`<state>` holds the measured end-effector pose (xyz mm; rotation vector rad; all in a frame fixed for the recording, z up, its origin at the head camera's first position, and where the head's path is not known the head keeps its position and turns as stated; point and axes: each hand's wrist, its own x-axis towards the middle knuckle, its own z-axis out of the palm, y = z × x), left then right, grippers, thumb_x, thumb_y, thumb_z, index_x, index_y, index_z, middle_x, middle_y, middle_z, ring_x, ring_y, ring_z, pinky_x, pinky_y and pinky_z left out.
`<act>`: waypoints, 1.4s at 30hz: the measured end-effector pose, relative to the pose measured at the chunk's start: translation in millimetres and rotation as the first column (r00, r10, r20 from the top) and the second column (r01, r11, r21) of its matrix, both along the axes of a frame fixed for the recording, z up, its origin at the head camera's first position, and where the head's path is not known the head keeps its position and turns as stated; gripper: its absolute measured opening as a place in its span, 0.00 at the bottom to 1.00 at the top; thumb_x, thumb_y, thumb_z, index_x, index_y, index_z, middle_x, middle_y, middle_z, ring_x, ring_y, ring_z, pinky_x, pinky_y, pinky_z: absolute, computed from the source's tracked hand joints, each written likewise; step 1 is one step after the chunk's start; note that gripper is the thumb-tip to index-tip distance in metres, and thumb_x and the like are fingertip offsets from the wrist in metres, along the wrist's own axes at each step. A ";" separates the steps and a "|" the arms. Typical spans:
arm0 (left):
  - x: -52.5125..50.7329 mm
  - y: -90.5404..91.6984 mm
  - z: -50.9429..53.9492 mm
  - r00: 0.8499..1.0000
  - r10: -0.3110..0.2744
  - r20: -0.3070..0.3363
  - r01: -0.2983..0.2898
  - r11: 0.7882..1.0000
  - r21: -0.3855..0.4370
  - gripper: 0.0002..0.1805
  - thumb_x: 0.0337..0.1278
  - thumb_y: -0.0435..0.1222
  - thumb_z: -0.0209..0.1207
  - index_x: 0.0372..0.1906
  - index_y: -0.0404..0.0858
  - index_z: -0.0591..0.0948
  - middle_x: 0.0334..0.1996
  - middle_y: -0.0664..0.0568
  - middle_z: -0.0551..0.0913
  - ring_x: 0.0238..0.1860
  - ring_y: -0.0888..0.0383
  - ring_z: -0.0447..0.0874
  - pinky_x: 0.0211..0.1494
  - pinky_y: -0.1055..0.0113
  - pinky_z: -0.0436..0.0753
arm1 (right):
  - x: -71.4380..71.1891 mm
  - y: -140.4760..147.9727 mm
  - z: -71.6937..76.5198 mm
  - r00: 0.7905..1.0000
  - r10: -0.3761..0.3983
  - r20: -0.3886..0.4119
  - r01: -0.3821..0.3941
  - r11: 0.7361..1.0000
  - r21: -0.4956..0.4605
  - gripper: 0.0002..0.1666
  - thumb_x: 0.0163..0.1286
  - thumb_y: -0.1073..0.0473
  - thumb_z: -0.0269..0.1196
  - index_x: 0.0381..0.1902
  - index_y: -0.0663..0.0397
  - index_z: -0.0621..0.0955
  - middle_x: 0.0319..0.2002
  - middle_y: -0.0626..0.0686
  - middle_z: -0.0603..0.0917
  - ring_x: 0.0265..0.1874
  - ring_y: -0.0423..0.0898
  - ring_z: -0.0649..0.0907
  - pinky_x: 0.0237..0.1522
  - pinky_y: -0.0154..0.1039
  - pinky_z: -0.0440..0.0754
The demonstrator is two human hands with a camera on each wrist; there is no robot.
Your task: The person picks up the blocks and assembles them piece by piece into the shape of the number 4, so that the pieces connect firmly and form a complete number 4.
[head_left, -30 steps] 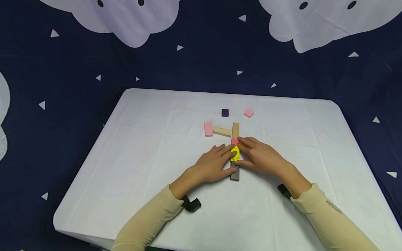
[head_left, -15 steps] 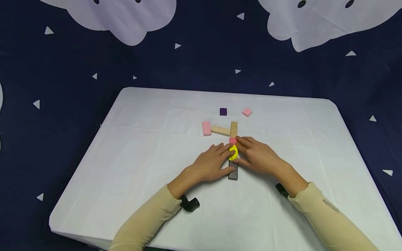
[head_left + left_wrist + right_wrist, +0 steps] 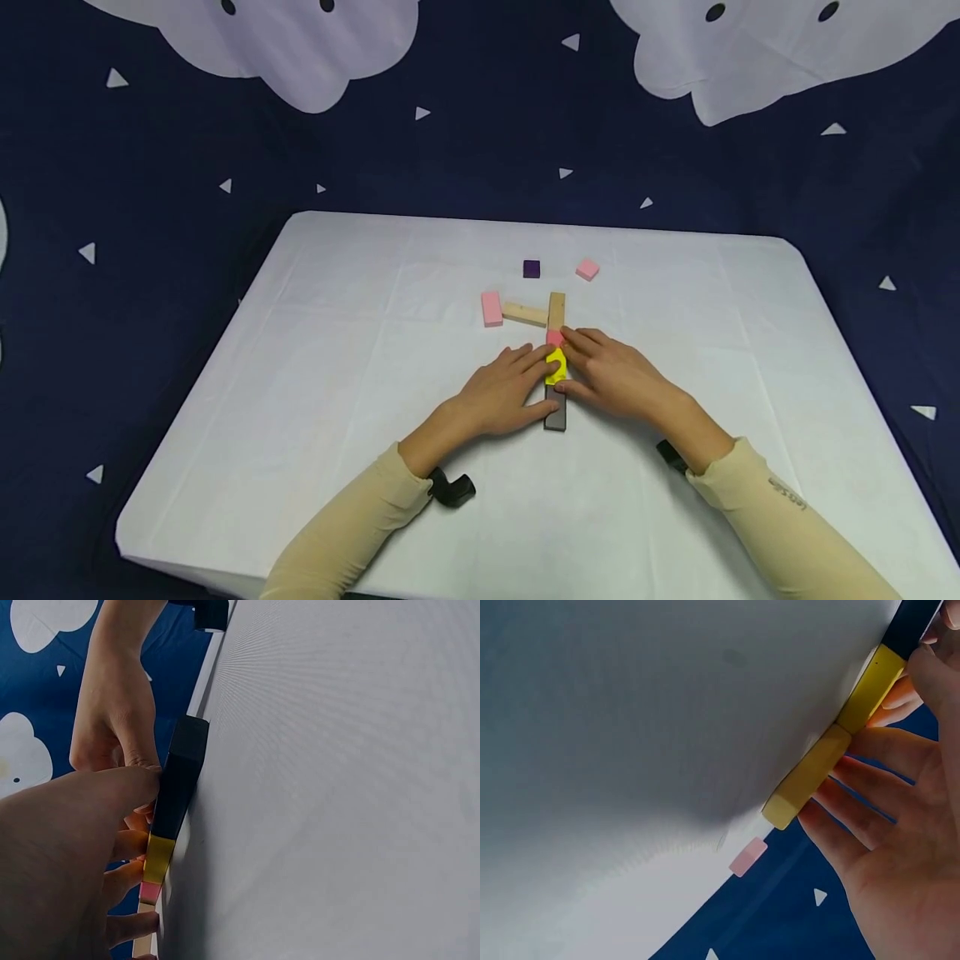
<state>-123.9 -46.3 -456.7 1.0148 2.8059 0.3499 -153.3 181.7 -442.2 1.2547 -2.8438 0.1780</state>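
Observation:
A straight row of blocks lies on the table in the head view: a tan wooden block (image 3: pixel 557 309) farthest, then a small red-pink block (image 3: pixel 553 337), a yellow block (image 3: pixel 552 377) and a dark grey block (image 3: pixel 555 417). From the left, my left hand (image 3: pixel 498 394) rests its extended fingers on the row, with its thumb on the dark block. My right hand (image 3: pixel 619 375) touches the opposite side, thumb near the yellow-dark joint and fingertips by the red-pink block. In the right wrist view, nearly straight fingers line the wooden block (image 3: pixel 810 774). Fingers partly hide the yellow block.
Left of the row's far end, a second wooden block (image 3: pixel 523 314) lies slantwise beside a pink block (image 3: pixel 491 309). Farther back are a dark purple block (image 3: pixel 532 269) and a small pink block (image 3: pixel 587 269). A white cloth covers the table (image 3: pixel 337 333); dark patterned fabric hangs behind.
The head view has shifted slightly, so everything sits a little farther left in it. Both hands and the blocks keep their places relative to each other.

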 end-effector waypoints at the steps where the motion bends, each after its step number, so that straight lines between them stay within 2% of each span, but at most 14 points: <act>1: -0.2 0.2 0.0 1.000 0.000 -0.001 0.000 1.000 0.001 0.37 0.66 0.64 0.38 0.73 0.51 0.62 0.76 0.58 0.49 0.74 0.54 0.46 0.73 0.57 0.48 | 0.0 0.3 0.1 1.000 -0.002 0.000 0.002 1.000 0.001 0.44 0.66 0.35 0.58 0.68 0.61 0.69 0.69 0.60 0.64 0.65 0.56 0.66 0.60 0.52 0.70; 5: -1.1 1.1 1.0 1.000 0.003 0.011 -0.003 1.000 0.003 0.37 0.65 0.64 0.39 0.73 0.51 0.62 0.75 0.59 0.49 0.74 0.55 0.46 0.72 0.57 0.50 | -0.3 1.2 0.6 1.000 -0.006 0.004 0.006 1.000 0.001 0.44 0.66 0.35 0.58 0.68 0.60 0.69 0.69 0.60 0.64 0.65 0.56 0.66 0.59 0.53 0.70; 13: -4.5 -4.2 6.1 0.997 0.001 0.075 -0.004 0.999 0.041 0.36 0.64 0.64 0.43 0.73 0.55 0.62 0.75 0.62 0.49 0.73 0.54 0.49 0.61 0.46 0.69 | -0.8 1.1 0.0 1.000 -0.007 0.007 0.007 1.000 -0.004 0.44 0.66 0.34 0.57 0.67 0.61 0.69 0.69 0.60 0.65 0.64 0.56 0.67 0.57 0.53 0.72; 19: -6.9 -5.4 7.6 0.994 -0.012 0.109 0.004 0.998 0.068 0.35 0.65 0.62 0.46 0.73 0.56 0.61 0.75 0.65 0.49 0.73 0.56 0.48 0.58 0.41 0.70 | 1.2 2.1 1.9 0.999 -0.022 0.026 0.022 1.000 0.006 0.44 0.66 0.34 0.57 0.67 0.62 0.70 0.69 0.61 0.65 0.65 0.56 0.66 0.56 0.54 0.73; 27: -8.4 -8.0 10.7 0.993 -0.012 0.117 0.002 0.997 0.082 0.34 0.66 0.60 0.47 0.73 0.53 0.63 0.74 0.63 0.51 0.73 0.57 0.49 0.61 0.44 0.69 | -0.1 0.8 0.0 1.000 -0.010 0.021 0.010 1.000 -0.012 0.43 0.67 0.34 0.56 0.67 0.61 0.70 0.69 0.60 0.64 0.65 0.55 0.66 0.55 0.54 0.74; 31: -11.9 -8.2 11.5 0.995 -0.001 0.101 -0.012 0.991 0.134 0.33 0.66 0.58 0.49 0.72 0.50 0.66 0.74 0.59 0.54 0.71 0.57 0.54 0.63 0.49 0.68 | -0.2 1.7 -1.1 1.000 -0.005 0.006 0.005 1.000 -0.025 0.43 0.67 0.34 0.57 0.67 0.61 0.70 0.69 0.60 0.65 0.65 0.55 0.66 0.53 0.54 0.75; 35: -17.1 -8.5 13.0 0.997 0.049 0.064 -0.062 0.975 0.211 0.30 0.65 0.56 0.51 0.68 0.48 0.71 0.71 0.54 0.60 0.68 0.55 0.62 0.62 0.53 0.70 | 0.2 1.3 -0.7 1.000 -0.005 -0.002 0.005 1.000 -0.030 0.44 0.66 0.33 0.57 0.67 0.61 0.70 0.69 0.60 0.66 0.64 0.55 0.67 0.51 0.53 0.77; 42: -34.5 -7.8 12.5 0.989 0.141 -0.037 -0.122 0.941 0.314 0.24 0.64 0.49 0.57 0.61 0.45 0.76 0.62 0.55 0.70 0.62 0.57 0.67 0.62 0.60 0.70 | 1.1 0.4 1.7 1.000 -0.004 -0.006 0.004 1.000 -0.023 0.45 0.66 0.34 0.58 0.66 0.63 0.70 0.68 0.60 0.66 0.64 0.55 0.67 0.53 0.53 0.76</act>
